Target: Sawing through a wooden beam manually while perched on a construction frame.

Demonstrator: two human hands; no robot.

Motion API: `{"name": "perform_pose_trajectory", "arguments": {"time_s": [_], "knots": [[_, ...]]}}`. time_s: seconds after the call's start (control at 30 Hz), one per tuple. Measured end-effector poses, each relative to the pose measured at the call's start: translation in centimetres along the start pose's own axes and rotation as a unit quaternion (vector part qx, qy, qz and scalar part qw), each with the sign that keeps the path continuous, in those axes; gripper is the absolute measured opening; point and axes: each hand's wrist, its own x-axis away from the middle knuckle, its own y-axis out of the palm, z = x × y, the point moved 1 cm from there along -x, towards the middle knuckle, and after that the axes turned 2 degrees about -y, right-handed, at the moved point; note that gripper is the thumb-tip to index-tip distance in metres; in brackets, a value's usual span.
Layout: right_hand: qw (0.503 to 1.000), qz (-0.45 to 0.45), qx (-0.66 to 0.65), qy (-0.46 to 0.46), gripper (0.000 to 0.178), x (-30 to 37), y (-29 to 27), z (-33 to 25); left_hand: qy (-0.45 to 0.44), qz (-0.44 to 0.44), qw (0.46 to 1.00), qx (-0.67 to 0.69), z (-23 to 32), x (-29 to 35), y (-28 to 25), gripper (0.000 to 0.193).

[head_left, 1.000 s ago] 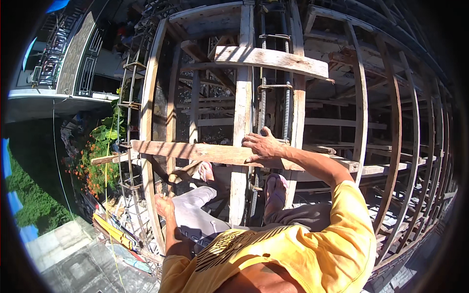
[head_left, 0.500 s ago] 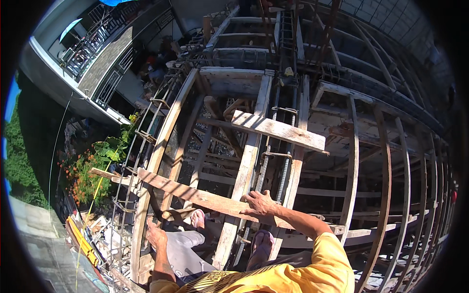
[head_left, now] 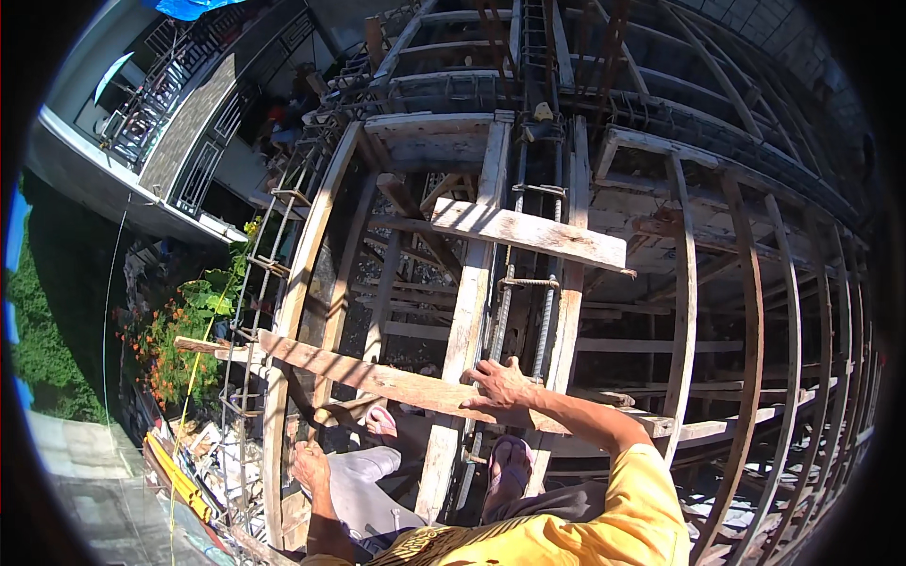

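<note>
A wooden plank (head_left: 377,379) lies crosswise over the long timbers in front of me. My right hand (head_left: 502,385) rests on its right part, fingers spread over the wood. My left hand (head_left: 312,469) is lower, beside the left long timber (head_left: 300,274). Its fingers are curled closed; what they hold, if anything, is hidden. Between two long timbers runs a reinforcing bar cage (head_left: 503,311), just ahead of my right hand. My sandalled feet stand below the plank, one (head_left: 510,462) near the bars and one (head_left: 380,424) to the left.
A second, shorter plank (head_left: 528,231) lies across the timbers farther ahead. Several parallel wooden joists (head_left: 681,311) span the right side over a dark drop. More steel bars (head_left: 250,349) line the left edge, beyond which are flowering plants (head_left: 179,330) and a neighbouring house (head_left: 189,141).
The view has tilted and shifted slightly. My left hand has curled its fingers and moved a little along the left timber. My right hand stays on the plank.
</note>
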Motion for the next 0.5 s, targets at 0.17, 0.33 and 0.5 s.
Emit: {"name": "perform_pose_trajectory", "arguments": {"time_s": [0.17,0.33,0.5], "knots": [[0.997,-0.070,-0.040,-0.001,0.074,-0.4,-1.0,1.6,-0.007,-0.038,0.999,0.011,0.2,-0.1,-0.2,0.030],[0.966,0.051,-0.252,-0.011,0.070,-1.3,-3.3,2.5,-0.033,-0.032,0.999,-0.024,-3.5,-0.4,1.1,0.030],[0.867,0.263,-0.414,0.091,0.060,-4.8,-4.1,8.3,-0.078,-0.089,0.991,-0.056,-2.4,-0.9,1.9,0.045]]}}
